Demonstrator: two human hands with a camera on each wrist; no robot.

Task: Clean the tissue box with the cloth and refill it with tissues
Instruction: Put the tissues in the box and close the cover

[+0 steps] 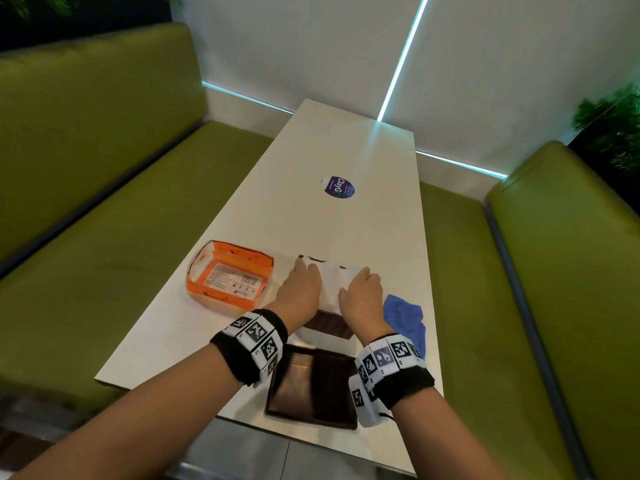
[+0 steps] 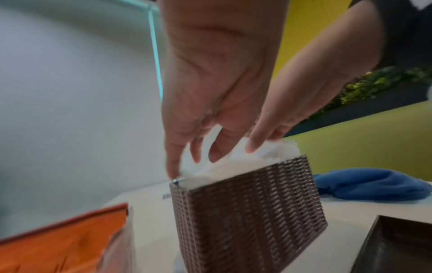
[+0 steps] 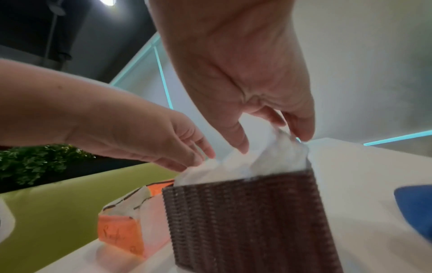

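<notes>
Nearest, at the worktop's [image 1: 363, 161] near edge, the dark brown lid [image 1: 311, 389] of the tissue box lay flat with its inside up, not yet put back. Just beyond it stood the woven brown tissue box [image 2: 247, 208], open at the top, with a white stack of tissues [image 1: 334, 282] heaped above its rim.

The left hand [image 1: 301, 289] rested on the left side of the stack, its fingers [image 2: 174, 157] nearly straight and pointed down, pressing the paper in at the box's corner. The right hand [image 1: 362, 294] worked the right side the same way; its fingers [image 3: 240, 142] were spread and only loosely bent, touching the tissues rather than gripping them (the wrist views are blurred, so a light pinch of one sheet cannot be ruled out).

The blue cloth [image 1: 405, 317] lay crumpled beside the box toward the right edge, untouched by either hand, which suggests the wiping was finished. The torn-open orange tissue packet [image 1: 230, 275] sat on the box's left, toward the left edge, and looked empty.

As I judge it, the refill was well under way. What was left: seat the stack below the rim, fit the lid, and perhaps draw the first tissue through its slot.
</notes>
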